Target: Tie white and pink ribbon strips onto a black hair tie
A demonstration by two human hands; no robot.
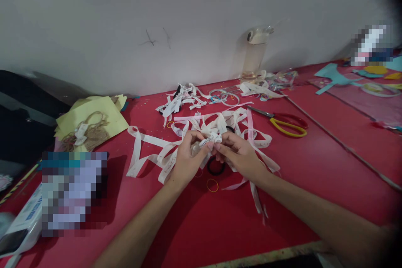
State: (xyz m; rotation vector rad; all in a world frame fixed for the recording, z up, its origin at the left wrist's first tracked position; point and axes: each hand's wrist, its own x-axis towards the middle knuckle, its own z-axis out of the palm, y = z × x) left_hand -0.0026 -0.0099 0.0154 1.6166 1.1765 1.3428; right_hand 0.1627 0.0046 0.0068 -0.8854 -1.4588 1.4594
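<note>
My left hand (191, 153) and my right hand (238, 153) meet over the middle of the red table, both closed on a white printed ribbon (214, 137) bunched between the fingertips. Around and under the hands lie long loops of the same pale ribbon (141, 163). A black hair tie (216, 166) lies just below the fingers, partly hidden by them. Nearer to me is a thin yellow rubber band (212, 185). Scissors (287, 127) with one red and one yellow handle lie right of the ribbons, their blades toward the pile.
Behind the hands sit a heap of tied ribbon bows (184, 99) and a clear bottle (253, 54) near the grey partition (194, 16). Yellow paper (94, 113) with brown twine (94, 130) lies left. A thin cord (339, 135) runs across the right side.
</note>
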